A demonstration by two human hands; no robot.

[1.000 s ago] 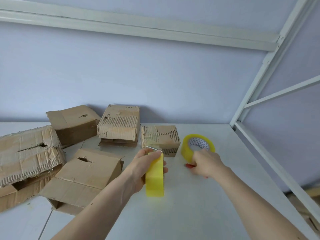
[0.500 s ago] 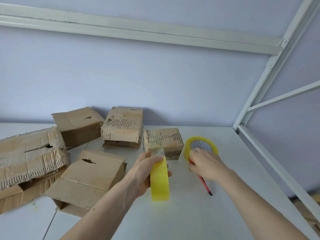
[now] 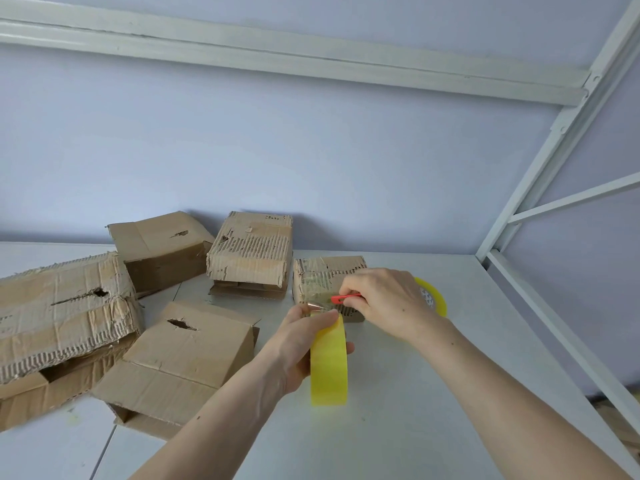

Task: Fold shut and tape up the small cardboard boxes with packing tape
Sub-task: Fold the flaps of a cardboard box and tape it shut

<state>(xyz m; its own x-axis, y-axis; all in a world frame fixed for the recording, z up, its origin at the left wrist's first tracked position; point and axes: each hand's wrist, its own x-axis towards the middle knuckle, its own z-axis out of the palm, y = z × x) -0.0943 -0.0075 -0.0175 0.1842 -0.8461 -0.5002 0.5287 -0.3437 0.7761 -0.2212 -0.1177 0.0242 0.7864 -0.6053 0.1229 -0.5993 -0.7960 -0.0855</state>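
Light was bright, even and soft, with no glare. Faint shadows lay behind the cardboard boxes [image 3: 249, 251] against the wall [image 3: 311, 150]. Focus was sharp overall. Wide-angle distortion bowed the white frame bars [image 3: 554, 168] near the edges.

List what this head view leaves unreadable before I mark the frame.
- Red tool: the right hand covers all but its tip; type unclear.
- Second tape roll: mostly behind that hand.
- Held tape roll: its core is hidden by the left hand.
- Largest box: cut by the left edge.
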